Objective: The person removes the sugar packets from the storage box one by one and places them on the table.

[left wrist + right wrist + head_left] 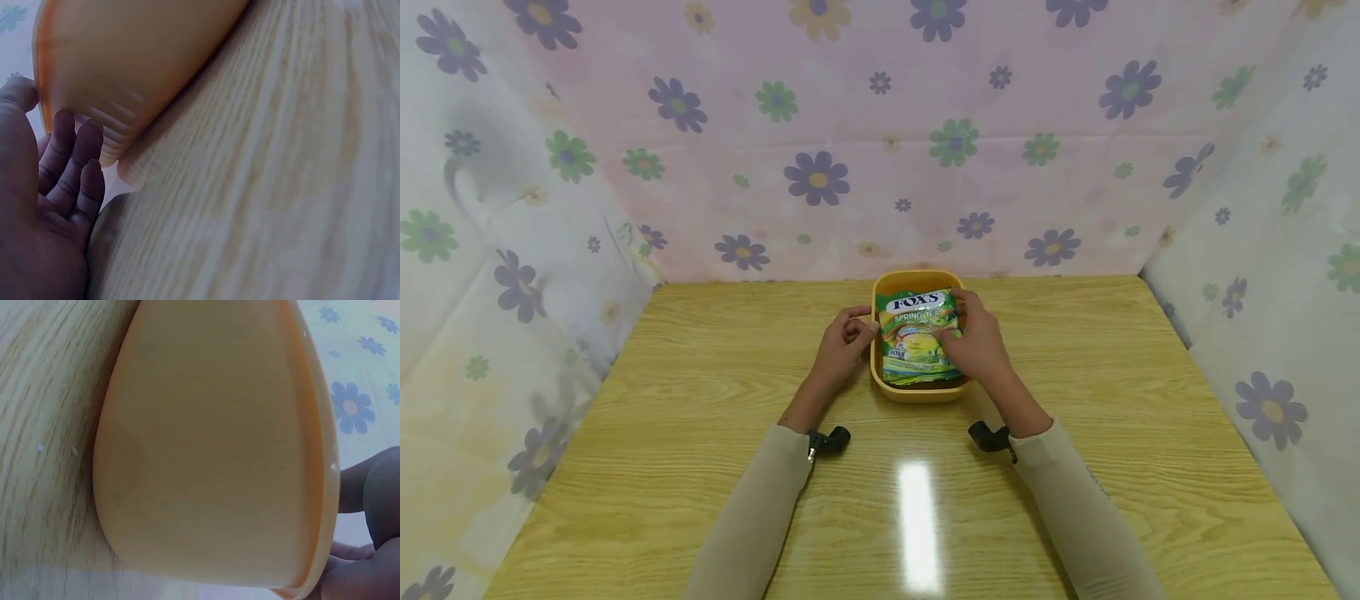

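Note:
A green bag of Fox's Spring Tea candy [917,337] lies in a yellow plastic container [922,396] near the back of the table. My right hand [980,337] reaches over the right rim and pinches the bag's right side, thumb on its printed front and fingers at its upper right edge. On the opposite side, my left hand [844,340] is at the container's left rim. Its thumb touches the rim in the left wrist view, and its loosely bent fingers [87,140] lie along the outer wall. In the right wrist view, the container's wall [212,444] hides the bag.
The container stands on a wood-grain table [737,358], close to a flower-patterned cloth backdrop [850,225]. Similar cloth hangs at both sides. Small black cameras [831,439] are strapped to both wrists.

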Motion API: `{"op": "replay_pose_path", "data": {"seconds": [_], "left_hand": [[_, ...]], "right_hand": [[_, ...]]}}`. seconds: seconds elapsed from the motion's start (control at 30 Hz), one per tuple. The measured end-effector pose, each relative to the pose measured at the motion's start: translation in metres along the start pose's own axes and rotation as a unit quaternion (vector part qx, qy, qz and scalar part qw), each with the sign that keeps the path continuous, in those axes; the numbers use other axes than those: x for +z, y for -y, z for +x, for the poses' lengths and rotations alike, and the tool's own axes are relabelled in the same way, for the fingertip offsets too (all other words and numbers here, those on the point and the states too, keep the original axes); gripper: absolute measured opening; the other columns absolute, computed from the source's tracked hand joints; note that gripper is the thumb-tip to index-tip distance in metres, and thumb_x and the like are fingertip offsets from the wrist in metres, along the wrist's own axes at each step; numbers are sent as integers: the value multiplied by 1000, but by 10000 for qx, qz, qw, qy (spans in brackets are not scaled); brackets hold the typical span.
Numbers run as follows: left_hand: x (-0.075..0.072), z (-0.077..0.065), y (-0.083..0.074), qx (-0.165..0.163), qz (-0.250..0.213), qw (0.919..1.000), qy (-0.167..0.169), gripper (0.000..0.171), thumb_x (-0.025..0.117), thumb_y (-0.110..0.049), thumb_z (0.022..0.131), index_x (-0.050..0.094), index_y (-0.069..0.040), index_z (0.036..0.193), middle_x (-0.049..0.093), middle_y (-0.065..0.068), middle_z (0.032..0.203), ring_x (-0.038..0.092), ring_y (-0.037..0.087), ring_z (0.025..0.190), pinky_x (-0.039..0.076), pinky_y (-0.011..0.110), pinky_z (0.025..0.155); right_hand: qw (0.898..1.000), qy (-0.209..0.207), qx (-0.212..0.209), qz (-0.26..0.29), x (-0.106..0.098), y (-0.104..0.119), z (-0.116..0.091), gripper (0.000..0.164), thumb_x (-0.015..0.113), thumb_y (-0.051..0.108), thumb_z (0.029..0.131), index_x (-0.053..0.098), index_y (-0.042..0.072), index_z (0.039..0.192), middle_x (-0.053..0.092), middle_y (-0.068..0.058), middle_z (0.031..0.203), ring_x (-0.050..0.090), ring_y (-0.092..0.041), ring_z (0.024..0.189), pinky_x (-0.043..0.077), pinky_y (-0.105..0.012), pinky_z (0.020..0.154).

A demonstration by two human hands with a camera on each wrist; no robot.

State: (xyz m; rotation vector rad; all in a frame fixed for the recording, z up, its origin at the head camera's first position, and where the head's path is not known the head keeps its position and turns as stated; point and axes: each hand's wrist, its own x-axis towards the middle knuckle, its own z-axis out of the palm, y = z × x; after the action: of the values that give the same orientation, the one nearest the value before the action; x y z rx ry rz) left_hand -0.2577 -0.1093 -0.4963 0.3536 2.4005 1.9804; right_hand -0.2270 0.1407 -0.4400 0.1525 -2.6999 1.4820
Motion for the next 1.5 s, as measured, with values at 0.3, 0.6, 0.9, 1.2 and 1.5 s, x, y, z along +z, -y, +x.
{"op": "replay_pose_path", "data": {"seconds": [0.3, 0.6, 0.9, 1.2, 1.5], "left_hand": [[0, 7, 22, 160, 18, 9999, -61, 42, 64, -26, 109, 56, -9, 147, 67, 6, 90, 57, 24, 81, 47, 26, 73], [-1, 7, 24, 371, -95, 9993, 42, 40, 64, -26, 109, 57, -9, 145, 67, 7, 89, 58, 24, 78, 48, 28, 72], [0, 7, 25, 408, -106, 9991, 96, 40, 63, -26, 110, 57, -9, 146, 67, 7, 89, 58, 26, 77, 48, 29, 73], [0, 7, 24, 373, -164, 9991, 93, 40, 63, -25, 109, 57, -8, 145, 67, 7, 90, 58, 32, 79, 48, 30, 73], [-2, 8, 25, 360, -77, 9993, 101, 41, 62, -24, 110, 56, -7, 147, 68, 6, 90, 60, 29, 79, 48, 30, 73]], "right_hand": [[9972, -111, 155, 721, 1, 0, 0, 66, 69, 5, 102, 36, 0, 159, 53, -27, 149, 53, -44, 137, 50, -57, 106], [9942, -235, 4, 1052, 2, 0, -1, 59, 65, 0, 103, 41, 2, 156, 55, -23, 147, 53, -39, 137, 47, -57, 110], [9916, -330, 46, 1250, 2, -1, -1, 58, 65, -2, 102, 43, 5, 155, 57, -20, 146, 64, -43, 121, 55, -47, 86], [9890, -391, 142, 1418, -6, 1, -1, 57, 62, -2, 104, 43, 9, 156, 59, -17, 142, 71, -42, 102, 49, -32, 63], [9875, -568, 14, 1467, -19, -2, 2, 57, 61, -3, 103, 43, 9, 156, 61, -16, 139, 68, -31, 77, 47, -31, 58]]}}
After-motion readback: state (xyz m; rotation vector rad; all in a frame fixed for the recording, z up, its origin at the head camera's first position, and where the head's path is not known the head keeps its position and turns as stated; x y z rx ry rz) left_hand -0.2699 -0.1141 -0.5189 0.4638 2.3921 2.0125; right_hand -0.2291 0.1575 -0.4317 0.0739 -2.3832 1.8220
